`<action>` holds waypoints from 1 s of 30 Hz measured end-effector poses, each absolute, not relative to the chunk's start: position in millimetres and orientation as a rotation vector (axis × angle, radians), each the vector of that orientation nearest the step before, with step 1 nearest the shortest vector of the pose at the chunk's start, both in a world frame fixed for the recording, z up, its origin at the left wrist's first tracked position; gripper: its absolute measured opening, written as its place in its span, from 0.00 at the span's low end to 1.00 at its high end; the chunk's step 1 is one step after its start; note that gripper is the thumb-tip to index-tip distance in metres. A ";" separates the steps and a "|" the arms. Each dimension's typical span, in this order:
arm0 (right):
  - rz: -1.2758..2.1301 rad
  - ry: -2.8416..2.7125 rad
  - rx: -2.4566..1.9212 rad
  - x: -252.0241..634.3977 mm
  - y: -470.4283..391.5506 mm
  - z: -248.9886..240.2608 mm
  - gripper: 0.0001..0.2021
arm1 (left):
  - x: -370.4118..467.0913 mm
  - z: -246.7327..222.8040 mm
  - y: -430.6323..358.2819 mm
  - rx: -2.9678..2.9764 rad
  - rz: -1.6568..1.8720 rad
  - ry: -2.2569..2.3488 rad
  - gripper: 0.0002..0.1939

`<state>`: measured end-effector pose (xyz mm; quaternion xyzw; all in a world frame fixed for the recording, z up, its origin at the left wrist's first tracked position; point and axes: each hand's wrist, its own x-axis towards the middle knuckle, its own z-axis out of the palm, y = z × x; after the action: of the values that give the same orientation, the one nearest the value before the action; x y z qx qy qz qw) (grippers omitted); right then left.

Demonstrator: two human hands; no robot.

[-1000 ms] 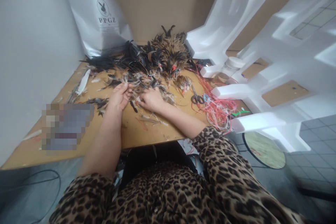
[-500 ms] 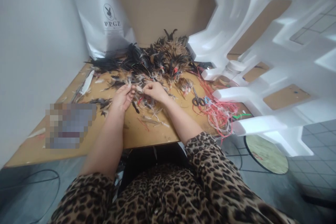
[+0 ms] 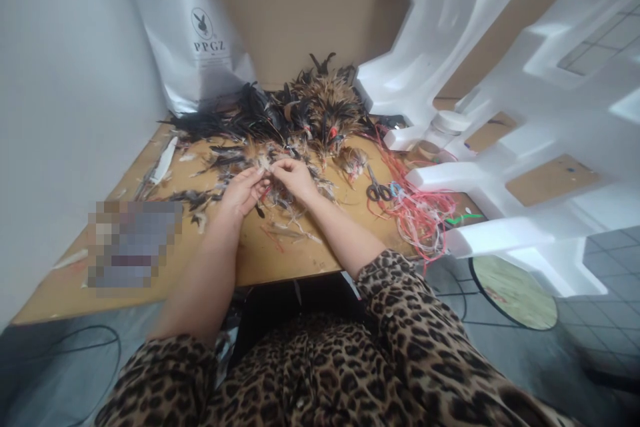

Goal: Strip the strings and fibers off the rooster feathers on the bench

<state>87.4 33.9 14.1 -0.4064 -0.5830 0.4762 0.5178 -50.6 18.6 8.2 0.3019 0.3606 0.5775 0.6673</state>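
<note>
Pinching light feathers (image 3: 263,163) with left fingers (image 3: 247,178) and right fingers (image 3: 285,165), close together over the counter (image 3: 310,259); best to pinch softly, bending none.

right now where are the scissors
In the head view, the scissors lie on the table to the right of the right hand, just left of the tangled pink strands.

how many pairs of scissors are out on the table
1: the dark-handled scissors, lying on the table to the right of the hands, between a small feather bundle and the tangled pink string. More could be hidden under the feathers.
</note>
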 end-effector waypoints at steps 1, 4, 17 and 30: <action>1.124 -1.414 -0.986 87.2 33.5 14.1 0.08 | -49.9 8.1 18.6 0.681 1.302 0.812 0.05; 1.057 -1.445 -1.008 86.4 32.9 13.5 0.08 | -48.3 7.0 19.2 0.682 1.304 0.807 0.05; 1.188 -1.353 -0.945 86.2 32.4 14.8 0.09 | -47.3 7.0 16.9 0.794 1.317 0.840 0.07; 1.313 -1.230 -0.850 84.5 32.2 12.9 0.13 | -48.4 5.7 17.1 0.778 1.266 0.857 0.08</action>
<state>84.5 32.2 12.9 -0.3583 -0.5185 0.5536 0.5444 -48.4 17.1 5.7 0.3429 0.3780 0.5584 0.6540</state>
